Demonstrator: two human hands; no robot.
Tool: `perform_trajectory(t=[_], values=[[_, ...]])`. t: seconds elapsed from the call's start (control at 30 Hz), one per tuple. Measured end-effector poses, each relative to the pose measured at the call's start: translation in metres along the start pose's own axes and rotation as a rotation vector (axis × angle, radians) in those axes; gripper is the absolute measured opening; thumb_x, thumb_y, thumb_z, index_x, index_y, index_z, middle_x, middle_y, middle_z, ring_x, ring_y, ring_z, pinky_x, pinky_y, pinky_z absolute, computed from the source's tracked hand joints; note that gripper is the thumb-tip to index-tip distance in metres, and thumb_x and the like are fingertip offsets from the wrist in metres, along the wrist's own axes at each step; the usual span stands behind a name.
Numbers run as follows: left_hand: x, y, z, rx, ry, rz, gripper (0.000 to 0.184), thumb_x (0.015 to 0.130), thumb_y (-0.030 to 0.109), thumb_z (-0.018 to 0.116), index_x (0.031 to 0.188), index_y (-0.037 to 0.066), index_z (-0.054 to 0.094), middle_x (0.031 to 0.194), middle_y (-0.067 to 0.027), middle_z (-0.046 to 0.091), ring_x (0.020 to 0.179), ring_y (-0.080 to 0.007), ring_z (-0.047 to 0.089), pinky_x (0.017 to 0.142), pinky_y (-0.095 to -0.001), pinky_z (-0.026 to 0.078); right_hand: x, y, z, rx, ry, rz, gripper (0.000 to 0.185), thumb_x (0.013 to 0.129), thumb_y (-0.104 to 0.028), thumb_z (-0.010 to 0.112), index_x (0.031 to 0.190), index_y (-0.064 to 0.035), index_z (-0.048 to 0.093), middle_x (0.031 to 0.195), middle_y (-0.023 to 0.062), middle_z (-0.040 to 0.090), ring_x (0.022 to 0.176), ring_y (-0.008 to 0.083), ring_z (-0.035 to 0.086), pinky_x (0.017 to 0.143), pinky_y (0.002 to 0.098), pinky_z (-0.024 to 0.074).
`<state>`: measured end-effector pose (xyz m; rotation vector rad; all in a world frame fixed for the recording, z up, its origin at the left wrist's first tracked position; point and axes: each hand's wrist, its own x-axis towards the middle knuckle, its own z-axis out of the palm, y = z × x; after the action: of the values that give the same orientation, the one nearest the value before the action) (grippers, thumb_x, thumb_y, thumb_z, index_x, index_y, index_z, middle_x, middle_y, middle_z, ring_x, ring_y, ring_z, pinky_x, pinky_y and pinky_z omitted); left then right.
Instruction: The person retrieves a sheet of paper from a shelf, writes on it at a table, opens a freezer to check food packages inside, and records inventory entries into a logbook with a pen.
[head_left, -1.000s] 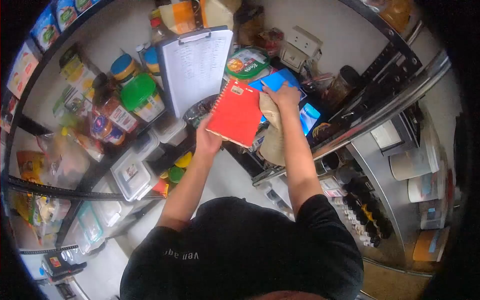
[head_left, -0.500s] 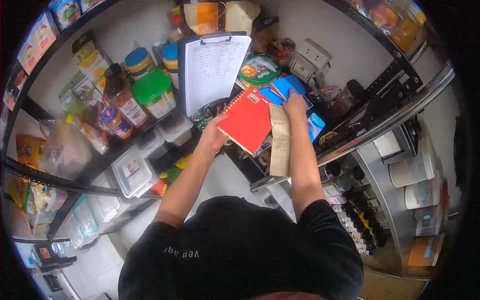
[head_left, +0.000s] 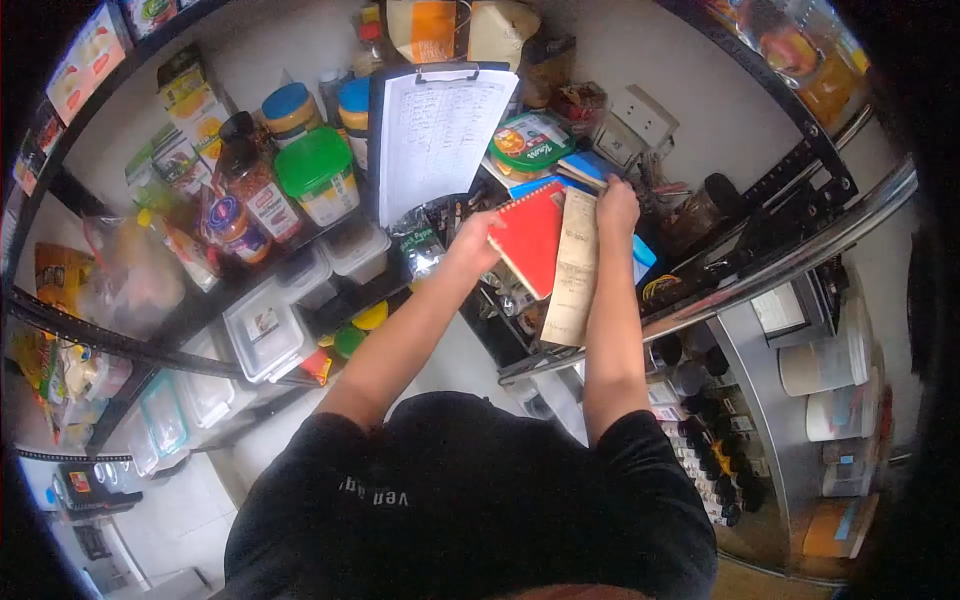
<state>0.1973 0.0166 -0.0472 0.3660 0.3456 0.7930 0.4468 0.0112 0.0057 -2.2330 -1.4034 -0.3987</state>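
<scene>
My left hand (head_left: 474, 244) is closed on the left edge of a red spiral notebook (head_left: 530, 242). The notebook is tilted, and its right side lies behind a long strip of brownish paper with handwriting (head_left: 570, 272). My right hand (head_left: 618, 206) is closed around a blue-covered notebook (head_left: 592, 168) at its upper right, with the paper strip against its fingers. More blue covers show under and beside this hand. Just beyond, a clipboard with handwritten sheets (head_left: 440, 140) leans upright, beside a round green-lidded tub (head_left: 530, 140).
Left, a shelf holds a green-lidded container (head_left: 315, 175), jars and packets. Clear plastic boxes (head_left: 262, 335) sit lower. A metal rail (head_left: 740, 292) curves along the right, above several dark-capped bottles (head_left: 715, 455). A socket box (head_left: 636, 120) is on the back wall.
The red notebook has shifted right, partly behind the paper strip and closer to my right hand. My left hand moved with it. The camera view has shifted slightly.
</scene>
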Motion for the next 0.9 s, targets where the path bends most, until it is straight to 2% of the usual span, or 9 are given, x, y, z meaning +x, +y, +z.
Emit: perform_trajectory(t=[0.17,0.3,0.37,0.43,0.5,0.57,0.77,0.83,0.9], values=[[0.056,-0.017,0.016,-0.026,0.186,0.142,0.022,0.073,-0.001,0.052,0.094,-0.004,0.059,0.100,-0.0171,0.064,0.095,-0.0315,0.060,0.095,-0.0453,0.045,-0.009,-0.011,-0.020,0.068,-0.111,0.067,0.031,0.084,-0.021,0.063,0.115,-0.0201,0.067,0.105,0.0190,0.067,0.097,0.0374,0.064,0.083,0.0471,0.0513],[0.077,-0.035,0.034,0.197,0.469,0.467,0.018,0.075,-0.003,0.053,0.090,-0.005,0.062,0.086,-0.0171,0.062,0.077,-0.0310,0.061,0.076,-0.0427,0.050,-0.018,-0.016,-0.021,0.064,-0.213,0.065,0.035,0.084,-0.023,0.066,0.119,-0.0225,0.065,0.105,0.0182,0.067,0.100,0.0370,0.063,0.086,0.0462,0.0499],[0.120,-0.045,-0.003,0.729,0.862,0.737,0.016,0.075,-0.001,0.055,0.089,-0.003,0.063,0.090,-0.0183,0.060,0.081,-0.0318,0.061,0.077,-0.0424,0.050,-0.023,-0.014,-0.016,0.105,-0.286,0.073,0.039,0.086,-0.024,0.064,0.125,-0.0236,0.061,0.112,0.0171,0.065,0.105,0.0358,0.061,0.087,0.0464,0.0491],[0.105,-0.039,0.010,0.625,0.769,0.610,0.024,0.075,0.001,0.056,0.098,-0.002,0.061,0.107,-0.0219,0.055,0.101,-0.0348,0.055,0.088,-0.0433,0.045,-0.024,-0.006,0.003,0.102,-0.235,0.028,0.041,0.086,-0.025,0.064,0.127,-0.0244,0.059,0.116,0.0174,0.062,0.107,0.0356,0.060,0.088,0.0467,0.0487],[0.114,-0.048,0.016,0.891,0.933,0.791,0.034,0.075,0.001,0.058,0.108,0.000,0.056,0.123,-0.0221,0.046,0.117,-0.0376,0.043,0.098,-0.0461,0.036,-0.022,0.002,0.013,0.104,-0.189,-0.029,0.044,0.087,-0.026,0.064,0.130,-0.0253,0.057,0.120,0.0176,0.059,0.109,0.0354,0.058,0.089,0.0469,0.0483],[0.124,-0.057,0.013,1.067,0.887,0.853,0.042,0.074,0.002,0.061,0.114,0.000,0.052,0.125,-0.0222,0.044,0.120,-0.0397,0.039,0.101,-0.0482,0.033,-0.023,-0.004,0.007,0.035,-0.102,-0.041,0.048,0.086,-0.027,0.063,0.132,-0.0182,0.053,0.125,0.0196,0.054,0.102,0.0402,0.060,0.083,0.0485,0.0502],[0.057,-0.028,0.014,1.108,0.821,0.809,0.041,0.090,0.030,0.059,0.118,0.001,0.052,0.131,-0.0177,0.045,0.127,-0.0333,0.037,0.106,-0.0457,0.029,-0.035,-0.098,-0.079,0.393,-0.060,-0.039,0.033,0.089,-0.036,0.062,0.102,-0.0072,0.069,0.086,0.0199,0.069,0.084,0.0370,0.066,0.076,0.0422,0.0499],[-0.023,0.002,-0.003,0.608,0.263,0.592,0.054,0.095,0.044,0.051,0.126,0.000,0.050,0.134,-0.0126,0.048,0.128,-0.0217,0.041,0.106,-0.0407,0.031,-0.048,-0.132,-0.081,0.510,-0.169,-0.071,0.035,0.090,-0.034,0.062,0.105,-0.0031,0.068,0.093,0.0226,0.068,0.088,0.0326,0.067,0.077,0.0385,0.0491],[-0.116,0.042,-0.013,0.937,-0.027,0.312,0.053,0.096,0.037,0.055,0.132,-0.001,0.046,0.130,-0.0093,0.055,0.120,-0.0159,0.049,0.103,-0.0363,0.038,-0.074,-0.178,-0.075,0.527,-0.186,-0.133,0.033,0.090,-0.032,0.062,0.103,-0.0024,0.068,0.091,0.0216,0.068,0.082,0.0301,0.066,0.076,0.0371,0.0484]])
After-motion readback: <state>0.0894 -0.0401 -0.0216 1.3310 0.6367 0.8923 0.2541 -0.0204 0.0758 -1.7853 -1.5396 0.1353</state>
